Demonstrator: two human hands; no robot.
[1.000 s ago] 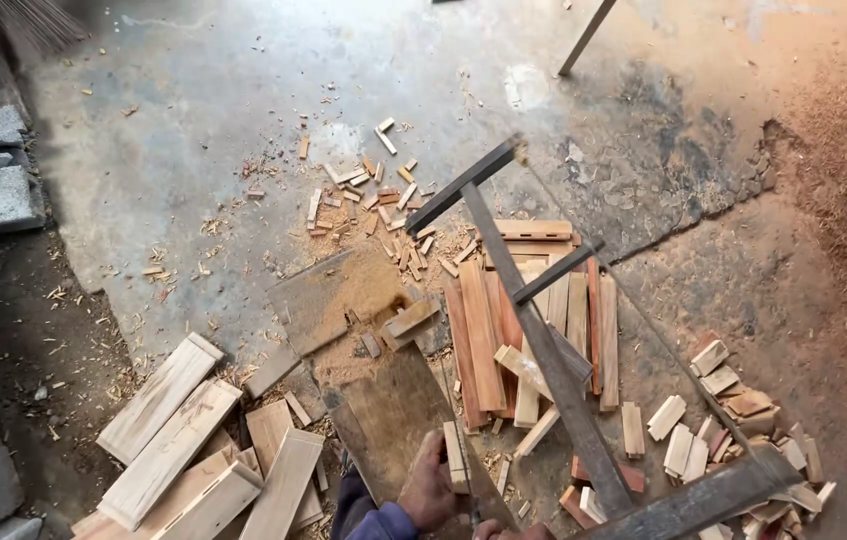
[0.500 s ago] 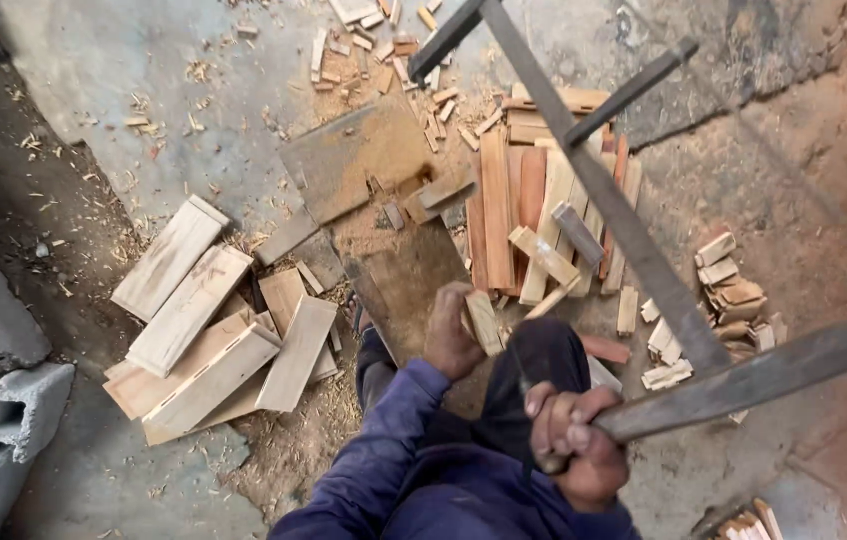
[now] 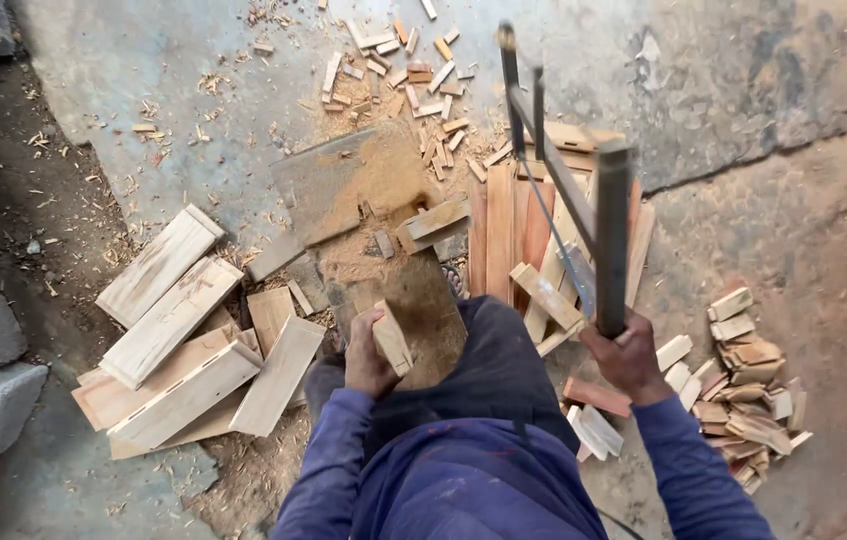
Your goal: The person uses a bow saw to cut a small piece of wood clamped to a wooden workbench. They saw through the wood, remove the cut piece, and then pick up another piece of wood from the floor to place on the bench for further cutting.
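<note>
Two hands full — left hand around a small wood block, right hand gripping a metal frame saw.

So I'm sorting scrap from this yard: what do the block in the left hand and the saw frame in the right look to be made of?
The block in the left hand looks like raw, unfinished wood: pale, matte, with sawn faces. The saw frame in the right hand seems to be dark, dull metal bar, possibly steel; its thin blade looks metallic too.
</note>
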